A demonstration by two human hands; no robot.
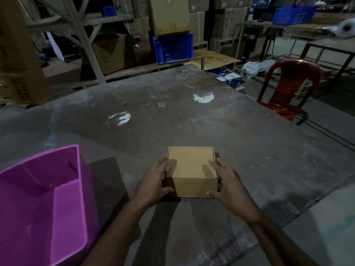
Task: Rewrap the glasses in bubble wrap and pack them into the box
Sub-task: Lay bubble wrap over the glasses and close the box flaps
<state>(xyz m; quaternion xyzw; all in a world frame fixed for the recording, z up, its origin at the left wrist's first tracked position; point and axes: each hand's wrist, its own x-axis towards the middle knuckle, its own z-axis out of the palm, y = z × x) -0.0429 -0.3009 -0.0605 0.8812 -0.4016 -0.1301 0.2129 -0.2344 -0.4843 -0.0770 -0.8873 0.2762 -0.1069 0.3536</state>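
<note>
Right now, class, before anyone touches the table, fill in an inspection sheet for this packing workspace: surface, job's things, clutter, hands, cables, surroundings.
Surface: grey table, scuffed, with shiny light patches.
Job's things: small cardboard box, closed, on the table; no glasses or bubble wrap seen.
Clutter: pink plastic bin at the near left; its visible inside looks empty.
Hands: left hand and right hand flank the box, fingers against its sides, thumbs at its front.
Cables: nothing seen.
Surroundings: red plastic chair at the right, blue crate on a shelf, stacked cartons behind.
</note>
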